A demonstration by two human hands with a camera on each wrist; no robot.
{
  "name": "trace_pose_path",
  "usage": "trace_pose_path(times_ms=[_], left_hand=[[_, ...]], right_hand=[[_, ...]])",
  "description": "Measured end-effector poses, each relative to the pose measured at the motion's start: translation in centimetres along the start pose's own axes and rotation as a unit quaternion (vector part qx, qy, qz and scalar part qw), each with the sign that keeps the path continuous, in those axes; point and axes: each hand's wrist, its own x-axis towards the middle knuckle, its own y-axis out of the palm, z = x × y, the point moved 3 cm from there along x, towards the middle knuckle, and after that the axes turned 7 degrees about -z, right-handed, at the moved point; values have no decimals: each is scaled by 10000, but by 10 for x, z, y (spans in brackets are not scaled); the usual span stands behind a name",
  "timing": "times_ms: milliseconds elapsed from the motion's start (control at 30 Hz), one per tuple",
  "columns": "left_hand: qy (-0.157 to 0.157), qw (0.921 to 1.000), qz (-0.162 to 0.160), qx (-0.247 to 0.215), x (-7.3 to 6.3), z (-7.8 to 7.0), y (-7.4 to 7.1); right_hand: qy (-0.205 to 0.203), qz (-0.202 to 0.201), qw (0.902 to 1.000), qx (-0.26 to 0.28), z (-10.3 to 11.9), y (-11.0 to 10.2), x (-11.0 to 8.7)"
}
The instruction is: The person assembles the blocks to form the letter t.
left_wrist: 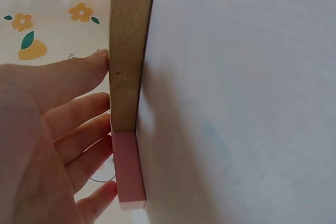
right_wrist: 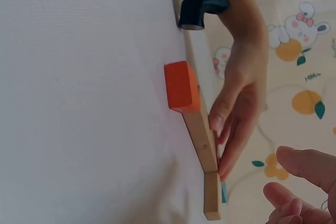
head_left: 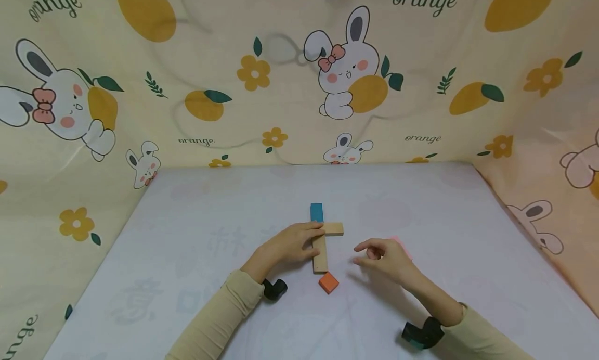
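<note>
A long wooden block [head_left: 320, 256] lies in the middle of the white table, with a blue block [head_left: 316, 212] beyond its far end and a short wooden block [head_left: 334, 229] to its right. At its near end sits an orange block [head_left: 328, 282], turned cornerwise. My left hand [head_left: 297, 242] rests on the long block, thumb and fingers touching its side and top. A pink block [left_wrist: 128, 169] shows by those fingertips in the left wrist view; the hand hides it from the head view. My right hand [head_left: 386, 258] hovers to the right, fingers loosely bent, holding nothing.
Part of another pink piece [head_left: 401, 245] shows behind my right hand. A dark wrist device [head_left: 275, 290] sits at the left wrist and a similar one [head_left: 423, 334] at the right. A rabbit-and-orange patterned cloth [head_left: 290, 110] stands around the table's back and sides.
</note>
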Motion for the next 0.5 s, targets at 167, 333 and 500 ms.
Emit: trace_pose_path(times_ms=[167,333,500], left_hand=[[29,10000,23,11,0,1,1],[58,10000,35,4,0,1,2],[64,10000,41,28,1,2,2]], right_hand=[[-17,-131,9999,-74,-1,-5,-1],[220,-191,9995,-74,-6,-10,-1],[458,-277,9985,-74,-11,-16,0]])
